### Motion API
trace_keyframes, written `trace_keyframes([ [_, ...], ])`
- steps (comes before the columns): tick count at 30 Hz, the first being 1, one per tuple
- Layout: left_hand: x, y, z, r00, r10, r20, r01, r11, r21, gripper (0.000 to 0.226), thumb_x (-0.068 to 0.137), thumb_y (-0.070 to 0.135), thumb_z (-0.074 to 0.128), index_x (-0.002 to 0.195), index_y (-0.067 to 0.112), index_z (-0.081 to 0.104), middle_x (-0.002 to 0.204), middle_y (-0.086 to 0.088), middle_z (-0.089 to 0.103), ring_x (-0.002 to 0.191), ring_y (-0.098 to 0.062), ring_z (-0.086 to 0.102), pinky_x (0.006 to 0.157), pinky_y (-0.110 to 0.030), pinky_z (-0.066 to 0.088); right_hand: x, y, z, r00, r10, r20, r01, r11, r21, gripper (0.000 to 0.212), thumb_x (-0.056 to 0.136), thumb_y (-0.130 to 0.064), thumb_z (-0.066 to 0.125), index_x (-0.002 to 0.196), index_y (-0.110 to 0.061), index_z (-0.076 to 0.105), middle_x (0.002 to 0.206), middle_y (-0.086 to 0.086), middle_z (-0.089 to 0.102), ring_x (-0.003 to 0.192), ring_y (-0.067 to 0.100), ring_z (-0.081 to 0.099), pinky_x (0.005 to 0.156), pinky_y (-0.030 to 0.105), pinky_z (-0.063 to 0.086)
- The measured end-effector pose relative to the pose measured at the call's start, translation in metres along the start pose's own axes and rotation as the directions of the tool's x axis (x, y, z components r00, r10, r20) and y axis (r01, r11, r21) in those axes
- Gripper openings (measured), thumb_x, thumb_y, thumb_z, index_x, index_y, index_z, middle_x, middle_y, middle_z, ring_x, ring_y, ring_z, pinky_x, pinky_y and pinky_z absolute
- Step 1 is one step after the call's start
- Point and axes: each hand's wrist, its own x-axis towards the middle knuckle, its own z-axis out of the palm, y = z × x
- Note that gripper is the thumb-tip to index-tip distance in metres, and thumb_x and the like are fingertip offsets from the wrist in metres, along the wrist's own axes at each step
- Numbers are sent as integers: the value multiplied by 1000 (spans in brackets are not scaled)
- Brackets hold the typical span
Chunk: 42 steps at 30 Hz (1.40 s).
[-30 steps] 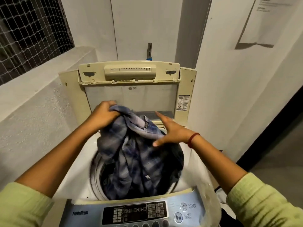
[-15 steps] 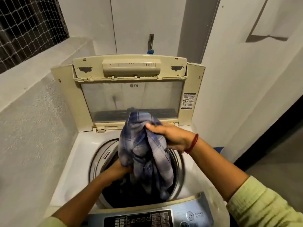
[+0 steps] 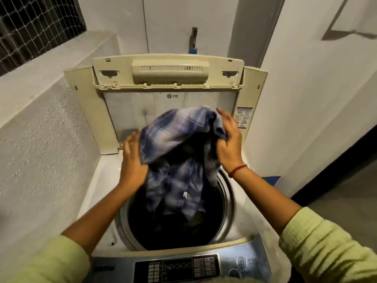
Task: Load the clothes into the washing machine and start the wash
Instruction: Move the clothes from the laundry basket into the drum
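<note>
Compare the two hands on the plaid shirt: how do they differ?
The left hand lies straight-fingered against the left edge of the plaid shirt; the right hand bunches cloth in its grip. The right hand sits higher than the left. Only the right wrist, not the left, wears a red thread. Both touch the shirt above the drum.

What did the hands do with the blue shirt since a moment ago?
The left hand came up out of the drum to the left edge of the checked shirt; its hold is unclear. The right hand shifted right, pinching the cloth, so the shirt spread wider. Unchanged: the lid stands open, and the shirt's tail hangs into the drum.
</note>
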Motion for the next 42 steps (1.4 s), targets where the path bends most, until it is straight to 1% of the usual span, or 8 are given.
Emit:
trace_keyframes([
  [3, -63, -59, 39, 849, -96, 520, 15, 987, 158, 57, 81, 14, 52, 134, -2, 39, 138, -23, 45, 125, -35, 47, 108, -36, 33, -55, 25, 6, 908, -28, 419, 89, 988, -125, 59, 76, 1, 42, 133, -14, 49, 133, 3, 51, 126, 17, 44, 113, 26, 29],
  [6, -107, -75, 52, 207, -490, 847, -96, 851, 516, 50, 91, 31, 41, 136, 8, 38, 142, -14, 44, 117, -21, 51, 105, -31, 36, -104, 53, 7, 334, 343, 878, 283, 852, -441, 39, 85, -15, 42, 120, -12, 58, 120, 17, 61, 114, 35, 52, 107, 45, 33],
  [9, -111, -70, 57, -32, -611, 791, -181, 782, 597, 42, 98, 21, 40, 138, 9, 42, 144, -10, 43, 121, -23, 48, 102, -33, 38, -131, 63, 1, -52, 563, 825, 321, 792, -520, 27, 88, -19, 53, 110, -5, 59, 114, 21, 62, 102, 34, 57, 81, 32, 40],
  [16, -70, -67, 77, 241, -397, 886, -135, 890, 436, 12, 83, 24, 51, 88, 21, 61, 119, -13, 59, 107, -25, 54, 98, -37, 42, -102, 73, -24, 328, 521, 788, -107, 849, -517, 37, 89, -24, 60, 123, -9, 57, 124, 11, 59, 111, 24, 56, 93, 24, 40],
  [22, -55, 38, 106, 648, -105, 754, -40, 985, 171, 49, 87, 22, 62, 133, 12, 48, 130, -15, 51, 120, -28, 52, 98, -27, 39, -72, 51, -82, 538, 474, 697, -396, 872, -288, 35, 91, -17, 59, 125, -12, 57, 127, 7, 59, 117, 20, 54, 106, 32, 40],
  [26, -66, 131, 126, 747, 133, 652, -90, 991, -99, 49, 89, 21, 60, 135, 18, 43, 135, -10, 43, 123, -25, 47, 96, -22, 34, -61, 36, -158, 686, 463, 561, -459, 874, -159, 28, 92, -12, 56, 120, -13, 58, 117, 3, 61, 108, 15, 58, 96, 18, 45],
  [32, -105, 241, 171, 644, 357, 676, -170, 929, -329, 48, 89, 26, 59, 134, 23, 43, 136, -5, 40, 127, -17, 40, 98, -17, 26, -95, 54, -276, 728, 645, 232, -653, 755, -52, 24, 92, -13, 56, 116, -13, 59, 114, 8, 63, 99, 19, 62, 80, 17, 52],
  [42, -174, 322, 361, 327, 32, 945, -41, 999, -20, 44, 91, 27, 54, 132, 14, 47, 142, -15, 35, 134, -31, 34, 113, -35, 29, -207, 193, -386, 381, 924, 39, -920, 383, -82, 26, 93, 1, 50, 115, 13, 56, 105, 21, 59, 94, 24, 53, 76, 18, 53],
])
